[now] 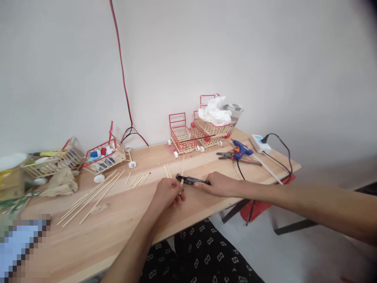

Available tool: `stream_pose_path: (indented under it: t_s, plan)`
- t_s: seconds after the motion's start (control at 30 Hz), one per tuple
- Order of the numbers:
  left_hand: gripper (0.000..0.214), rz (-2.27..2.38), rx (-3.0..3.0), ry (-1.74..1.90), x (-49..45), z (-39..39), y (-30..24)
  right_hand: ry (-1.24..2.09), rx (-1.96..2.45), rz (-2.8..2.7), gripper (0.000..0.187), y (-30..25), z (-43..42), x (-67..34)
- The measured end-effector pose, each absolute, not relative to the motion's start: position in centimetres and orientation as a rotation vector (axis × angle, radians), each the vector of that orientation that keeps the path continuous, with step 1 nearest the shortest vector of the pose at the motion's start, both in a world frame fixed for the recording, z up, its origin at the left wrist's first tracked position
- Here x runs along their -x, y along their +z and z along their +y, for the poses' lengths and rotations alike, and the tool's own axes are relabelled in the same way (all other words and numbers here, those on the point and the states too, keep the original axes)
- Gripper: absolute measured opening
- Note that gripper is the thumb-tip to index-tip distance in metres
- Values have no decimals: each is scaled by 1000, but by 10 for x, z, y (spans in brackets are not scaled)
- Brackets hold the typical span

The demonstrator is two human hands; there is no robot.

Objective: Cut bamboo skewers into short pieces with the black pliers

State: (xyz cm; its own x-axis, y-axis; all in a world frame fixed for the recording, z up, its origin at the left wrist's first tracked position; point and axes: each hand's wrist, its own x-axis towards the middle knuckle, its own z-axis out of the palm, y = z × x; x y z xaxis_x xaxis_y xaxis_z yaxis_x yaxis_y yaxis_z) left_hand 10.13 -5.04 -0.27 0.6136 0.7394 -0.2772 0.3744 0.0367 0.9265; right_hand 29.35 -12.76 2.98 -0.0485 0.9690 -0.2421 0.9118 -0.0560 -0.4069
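Note:
My right hand [216, 184] grips a slim black hand tool [193, 180]; its exact kind is hard to make out. The tool's head lies against a thin bamboo stick [182, 183], just above the tabletop. Pinched upright between finger and thumb, the stick is in my left hand [168, 192]. Beyond my left hand, a few short cut sticks [167, 170] lie on the wood. Farther left are several more short sticks [139, 180] and some long sticks [91, 196].
Against the wall stand small stick carts [182, 135] with red rims; white plastic [216, 112] lies on one. A blue glue gun [242, 149], pliers [225, 155] and a power strip [260, 143] are at right. Another cart [103, 157] holds bottle caps. A brown cloth [61, 182] lies left.

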Motion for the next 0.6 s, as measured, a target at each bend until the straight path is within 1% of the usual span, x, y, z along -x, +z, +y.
stream_pose_path:
  t_s: [0.07, 0.1, 0.23, 0.3, 0.4, 0.47, 0.53, 0.6]
  plan:
    - [18, 965, -1561, 366, -101, -51, -4, 678, 2086, -2085, 69, 30, -126, -293]
    - [17, 960, -1557, 363, -100, -52, -4, 709, 2082, -2078, 70, 30, -126, -294]
    - [17, 913, -1591, 384, -84, -48, 6, 1076, 1974, -1992, 74, 35, -132, -304]
    - [20, 921, -1640, 487, -72, -39, 16, 1192, 1911, -1932, 73, 37, -136, -311]
    - [23, 1088, -1873, 714, -66, -22, 32, 1178, 1846, -1813, 68, 36, -139, -319]
    - [21, 1266, -2169, 765, -75, -13, 38, 1136, 1799, -1694, 67, 33, -135, -320]
    - [18, 1417, -2426, 650, -93, -6, 38, 1096, 1752, -1554, 67, 29, -129, -316]
    - [16, 1494, -2556, 511, -112, -3, 35, 1076, 1701, -1451, 67, 25, -123, -311]
